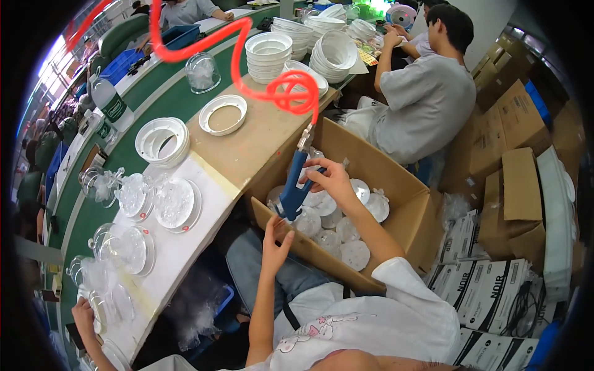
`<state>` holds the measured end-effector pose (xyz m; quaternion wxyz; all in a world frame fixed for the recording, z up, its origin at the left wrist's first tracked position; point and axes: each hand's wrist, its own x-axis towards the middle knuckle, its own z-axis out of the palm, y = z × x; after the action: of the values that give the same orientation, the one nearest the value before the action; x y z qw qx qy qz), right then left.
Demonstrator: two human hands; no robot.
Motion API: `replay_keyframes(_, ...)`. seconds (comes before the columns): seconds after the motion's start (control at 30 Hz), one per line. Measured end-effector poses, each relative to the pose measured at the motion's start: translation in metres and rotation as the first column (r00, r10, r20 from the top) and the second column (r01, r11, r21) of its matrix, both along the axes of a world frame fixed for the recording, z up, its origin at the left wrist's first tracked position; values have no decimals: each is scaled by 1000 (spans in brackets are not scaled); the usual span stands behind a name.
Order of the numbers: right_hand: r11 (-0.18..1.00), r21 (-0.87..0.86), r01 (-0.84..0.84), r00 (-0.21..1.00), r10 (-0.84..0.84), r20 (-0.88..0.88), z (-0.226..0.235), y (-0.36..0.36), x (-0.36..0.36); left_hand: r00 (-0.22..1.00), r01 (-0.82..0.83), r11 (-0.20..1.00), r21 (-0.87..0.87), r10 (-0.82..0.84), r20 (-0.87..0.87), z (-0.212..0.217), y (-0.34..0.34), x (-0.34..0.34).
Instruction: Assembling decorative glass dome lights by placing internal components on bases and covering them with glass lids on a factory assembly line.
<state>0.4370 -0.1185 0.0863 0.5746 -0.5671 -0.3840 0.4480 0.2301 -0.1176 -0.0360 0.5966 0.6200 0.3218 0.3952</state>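
A blue air blow gun (295, 193) hangs nose-down from a red coiled hose (296, 91) over an open cardboard box (396, 216). Around its handle, my right hand (332, 182) has its fingers bent. Just below the gun's nose, by the box's near left edge, my left hand (276, 245) is raised with thumb and forefinger apart; I see nothing clear between them. Inside the box lie several round clear-and-white pieces (355, 255), partly wrapped in plastic film.
White rings (162, 141) and stacked white rims (268, 57) stand on the curved bench. Film-filled clear domes (175, 203) line its white part (166, 260). Another person's hand (85, 314) reaches in at left. A seated person (427, 93) works beyond the box; cartons (489, 294) fill the right.
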Motion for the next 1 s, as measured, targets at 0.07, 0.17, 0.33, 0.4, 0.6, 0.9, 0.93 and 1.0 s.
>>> replay_keyframes(0.07,1000,10,14,997,-13,-81,5,-1,-9,956,131,951,-280,-47,290,13,5,-1)
replay_keyframes(0.17,997,46,59,980,-49,-193,-7,-11,-24,854,390,817,-426,-148,498,34,4,-8)
replay_keyframes(0.33,965,-157,-210,917,250,309,-20,-47,-34,973,230,858,-459,-193,127,35,16,-32)
replay_keyframes(0.4,892,-364,-270,387,446,807,6,-66,-26,997,65,903,-426,-76,-9,35,16,-34)
replay_keyframes(0.6,541,189,-820,180,-69,981,133,-58,-16,771,86,830,551,295,-564,67,17,-36)
replay_keyframes(0.9,621,-339,-706,158,605,780,53,50,88,560,812,563,156,-673,-483,106,44,-29)
replay_keyframes(0.93,363,-607,-707,68,889,453,42,41,52,436,871,485,76,-692,-576,90,50,-33)
replay_keyframes(1.0,238,-631,-738,221,969,106,13,-7,12,520,850,524,55,-819,-243,70,56,-25)
